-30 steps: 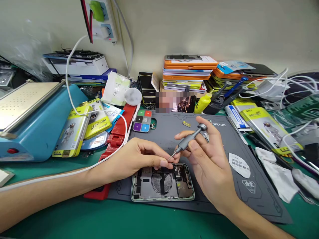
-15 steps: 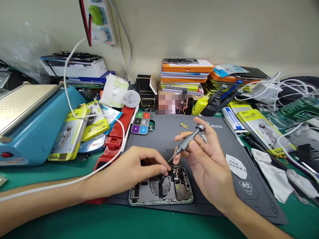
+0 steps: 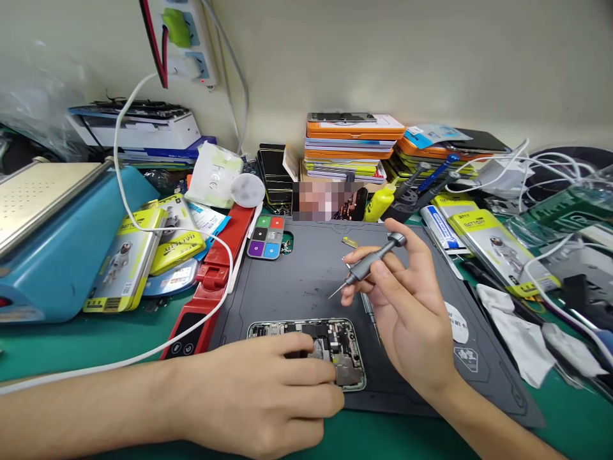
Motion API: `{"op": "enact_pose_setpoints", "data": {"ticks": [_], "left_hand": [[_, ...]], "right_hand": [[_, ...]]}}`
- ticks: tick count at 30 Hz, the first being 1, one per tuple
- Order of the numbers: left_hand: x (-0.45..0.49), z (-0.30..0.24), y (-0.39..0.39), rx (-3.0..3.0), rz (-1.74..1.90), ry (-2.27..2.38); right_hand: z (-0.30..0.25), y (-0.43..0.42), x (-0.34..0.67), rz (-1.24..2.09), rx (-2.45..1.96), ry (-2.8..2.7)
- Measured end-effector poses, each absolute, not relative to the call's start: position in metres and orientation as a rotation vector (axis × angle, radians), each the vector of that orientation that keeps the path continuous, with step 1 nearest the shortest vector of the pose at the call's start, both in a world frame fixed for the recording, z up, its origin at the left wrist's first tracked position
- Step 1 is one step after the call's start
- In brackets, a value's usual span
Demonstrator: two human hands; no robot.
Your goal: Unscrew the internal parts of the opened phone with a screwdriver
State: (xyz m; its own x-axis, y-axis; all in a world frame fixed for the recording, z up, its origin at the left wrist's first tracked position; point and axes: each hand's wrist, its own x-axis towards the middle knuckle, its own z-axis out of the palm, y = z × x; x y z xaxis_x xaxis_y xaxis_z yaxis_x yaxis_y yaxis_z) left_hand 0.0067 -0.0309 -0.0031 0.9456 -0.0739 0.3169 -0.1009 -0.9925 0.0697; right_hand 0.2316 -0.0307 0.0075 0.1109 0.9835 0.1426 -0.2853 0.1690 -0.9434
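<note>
In my right hand (image 3: 407,306) a grey precision screwdriver (image 3: 366,267) is held at a slant, its thin tip pointing down-left above the mat, clear of the phone. An opened phone (image 3: 352,377) lies on the grey work mat (image 3: 297,275), its inner boards and parts exposed. Across its near left part reaches my left hand (image 3: 278,390), back upward, fingers bent and apart; its thumb is hidden, and much of the phone is covered. Partly behind my right hand, another slim tool (image 3: 368,313) lies on the mat.
A small tray with coloured squares (image 3: 265,236) sits at the mat's far left. Red equipment (image 3: 205,281) and a white cable (image 3: 223,275) flank it. Battery packs (image 3: 127,262) lie on both sides. A yellow bottle (image 3: 380,203) and tool holder (image 3: 407,201) stand behind.
My left hand has left its pinch at the phone's far edge and come nearer, over the phone's near side. The screwdriver tip has moved away from the phone. The view has shifted slightly.
</note>
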Motion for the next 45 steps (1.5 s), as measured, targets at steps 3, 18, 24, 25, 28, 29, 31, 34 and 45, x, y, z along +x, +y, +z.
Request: {"op": "enact_pose_setpoints", "data": {"ticks": [3, 18, 24, 25, 28, 29, 31, 34, 45], "left_hand": [[0.008, -0.002, -0.030, 2.997, 0.481, -0.109], [0.006, -0.001, -0.021, 2.928, 0.447, 0.130], [0.004, 0.000, -0.022, 3.033, 0.470, 0.145], [0.004, -0.001, -0.022, 3.038, 0.470, 0.166], [0.004, -0.003, -0.022, 3.065, 0.479, 0.229], [0.003, -0.003, -0.022, 3.082, 0.486, 0.245], [0.003, -0.004, -0.022, 3.104, 0.494, 0.299], [0.001, -0.004, -0.022, 3.073, 0.466, 0.429], [-0.004, -0.003, -0.025, 3.014, 0.408, 0.593]], "right_hand": [[0.008, -0.030, 0.231, 1.132, -0.922, -0.982], [0.006, -0.028, 0.232, 1.066, -0.956, -0.956], [0.007, -0.027, 0.232, 1.063, -0.947, -0.968], [0.007, -0.028, 0.232, 1.057, -0.946, -0.972], [0.007, -0.029, 0.231, 1.039, -0.945, -0.992], [0.006, -0.029, 0.230, 1.034, -0.948, -1.002], [0.006, -0.030, 0.230, 1.024, -0.954, -1.022], [0.004, -0.030, 0.231, 1.006, -0.957, -1.041], [0.005, -0.031, 0.231, 0.969, -0.991, -1.077]]}}
